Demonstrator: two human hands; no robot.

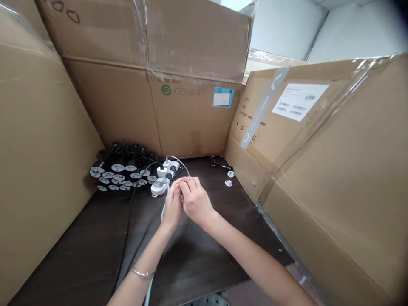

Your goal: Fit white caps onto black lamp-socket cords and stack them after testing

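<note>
My left hand [174,206] and my right hand [196,202] are raised together over the dark table [204,255], fingertips touching. Both are closed around something too small to make out; a tiny yellow spot shows at the left fingertips. Just behind and left of them lies a white power strip [158,188] with plugs and adapters in it. A white cable [163,212] passes behind my left hand, and a black cable [128,225] runs down the table to its left.
Several black cylindrical items with white round ends [118,168] are stacked at the back left. Two white discs [228,183] and a black cabled piece [223,165] lie back right. Large cardboard boxes [191,123] wall in the table's back and sides.
</note>
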